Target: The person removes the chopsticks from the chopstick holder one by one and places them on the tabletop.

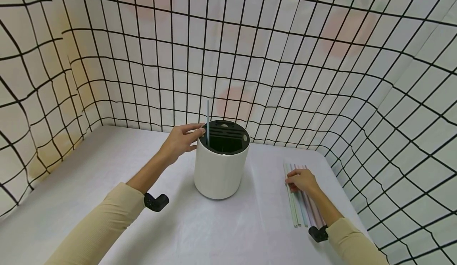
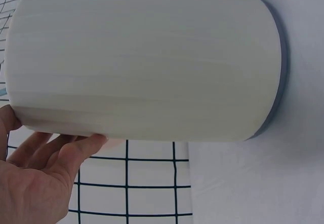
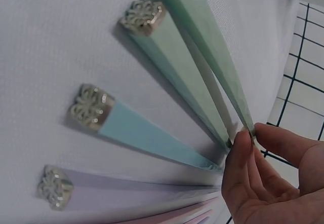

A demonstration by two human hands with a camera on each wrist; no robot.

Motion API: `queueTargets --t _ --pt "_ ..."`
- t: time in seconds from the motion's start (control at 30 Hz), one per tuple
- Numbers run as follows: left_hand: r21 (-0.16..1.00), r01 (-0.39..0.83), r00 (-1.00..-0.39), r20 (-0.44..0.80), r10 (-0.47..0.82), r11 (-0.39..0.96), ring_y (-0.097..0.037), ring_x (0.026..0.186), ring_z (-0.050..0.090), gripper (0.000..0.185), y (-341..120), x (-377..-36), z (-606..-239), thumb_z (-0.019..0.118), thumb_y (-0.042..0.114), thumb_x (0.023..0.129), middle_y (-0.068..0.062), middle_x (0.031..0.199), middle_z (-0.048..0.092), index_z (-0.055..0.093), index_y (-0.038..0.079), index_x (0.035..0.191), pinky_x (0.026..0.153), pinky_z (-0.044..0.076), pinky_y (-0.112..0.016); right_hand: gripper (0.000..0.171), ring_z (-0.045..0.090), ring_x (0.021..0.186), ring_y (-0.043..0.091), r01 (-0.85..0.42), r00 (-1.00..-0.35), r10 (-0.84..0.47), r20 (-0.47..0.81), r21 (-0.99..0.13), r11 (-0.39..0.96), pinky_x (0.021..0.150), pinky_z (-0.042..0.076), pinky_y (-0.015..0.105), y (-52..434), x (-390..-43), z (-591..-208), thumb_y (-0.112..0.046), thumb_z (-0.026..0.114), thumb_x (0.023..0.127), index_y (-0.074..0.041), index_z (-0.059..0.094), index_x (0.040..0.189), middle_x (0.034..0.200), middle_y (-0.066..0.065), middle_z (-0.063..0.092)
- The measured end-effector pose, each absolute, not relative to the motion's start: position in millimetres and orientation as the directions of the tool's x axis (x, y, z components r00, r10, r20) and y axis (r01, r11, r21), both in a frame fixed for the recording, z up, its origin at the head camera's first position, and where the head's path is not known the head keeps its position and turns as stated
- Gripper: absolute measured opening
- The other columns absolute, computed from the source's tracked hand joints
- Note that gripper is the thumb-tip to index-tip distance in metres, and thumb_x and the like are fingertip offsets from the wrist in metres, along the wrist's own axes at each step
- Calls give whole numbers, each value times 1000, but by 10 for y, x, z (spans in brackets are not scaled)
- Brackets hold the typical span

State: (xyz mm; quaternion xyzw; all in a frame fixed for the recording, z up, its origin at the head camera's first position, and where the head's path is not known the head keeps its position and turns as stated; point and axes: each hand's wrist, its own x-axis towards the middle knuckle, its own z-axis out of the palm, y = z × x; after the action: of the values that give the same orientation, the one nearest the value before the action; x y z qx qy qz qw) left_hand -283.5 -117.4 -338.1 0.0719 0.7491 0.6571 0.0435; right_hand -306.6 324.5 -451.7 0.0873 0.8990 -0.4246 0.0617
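Observation:
A white round utensil holder point(image 1: 220, 173) with a black slotted top stands upright on the table. One light blue chopstick point(image 1: 208, 118) rises from its left part. My left hand point(image 1: 182, 140) grips the holder's upper left edge, thumb at the rim and the other fingers against the outer wall point(image 2: 142, 62). To the right lies a row of pastel chopsticks point(image 1: 303, 209) with silvery flower-shaped ends. Between thumb and fingers, my right hand point(image 3: 273, 178) pinches a pale green chopstick point(image 3: 202, 31). Beside it are another green chopstick point(image 3: 177, 62), a blue one point(image 3: 147, 138) and a lilac one point(image 3: 111, 186).
A white cloth covers the table point(image 1: 228, 233). Black wire grid panels point(image 1: 228, 50) rise along the back and both sides, with pale sheeting behind them. Each wrist carries a black camera mount, such as the left mount point(image 1: 156, 202).

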Motion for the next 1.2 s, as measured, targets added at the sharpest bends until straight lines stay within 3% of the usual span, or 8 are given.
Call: queueTargets --t 0.37,0.57,0.77,1.0,1.2 --pt "991 51 -986 30 162 124 -29 134 57 47 -1185 -2834 -3388 62 31 103 -14 145 57 56 14 146 105 55 -44 29 68 60 14 175 -984 99 -146 -742 647 59 63 31 3276 -3036 -4424 -6 70 91 10 67 115 80 13 72" --pt "992 40 -987 21 157 120 -27 132 58 46 -1171 -2835 -3375 62 31 103 -12 143 59 57 15 145 103 56 -43 31 70 68 16 130 -992 85 -98 -731 670 70 65 37 3192 -3015 -4272 -11 71 92 6 67 118 90 14 73" --pt "991 32 -989 13 147 130 -26 132 59 46 -1165 -2829 -3360 63 32 102 -11 143 59 58 16 145 103 56 -42 31 70 76 16 31 -999 24 -21 -765 644 77 65 34 2930 -2964 -3866 -15 71 94 2 66 120 102 20 73" --pt "991 36 -988 16 151 129 -25 133 58 46 -1169 -2829 -3366 62 32 103 -10 145 59 57 17 146 103 56 -43 28 74 82 18 -85 -996 -55 65 -802 592 92 62 45 2459 -2849 -3310 -22 71 93 -8 70 118 103 12 75" --pt "992 42 -987 22 161 119 -25 132 58 46 -1167 -2829 -3372 63 32 103 -10 145 58 57 16 146 103 56 -43 24 75 85 21 -189 -982 -109 155 -846 499 98 59 47 1999 -2741 -2943 -18 71 93 -7 70 114 106 15 77"
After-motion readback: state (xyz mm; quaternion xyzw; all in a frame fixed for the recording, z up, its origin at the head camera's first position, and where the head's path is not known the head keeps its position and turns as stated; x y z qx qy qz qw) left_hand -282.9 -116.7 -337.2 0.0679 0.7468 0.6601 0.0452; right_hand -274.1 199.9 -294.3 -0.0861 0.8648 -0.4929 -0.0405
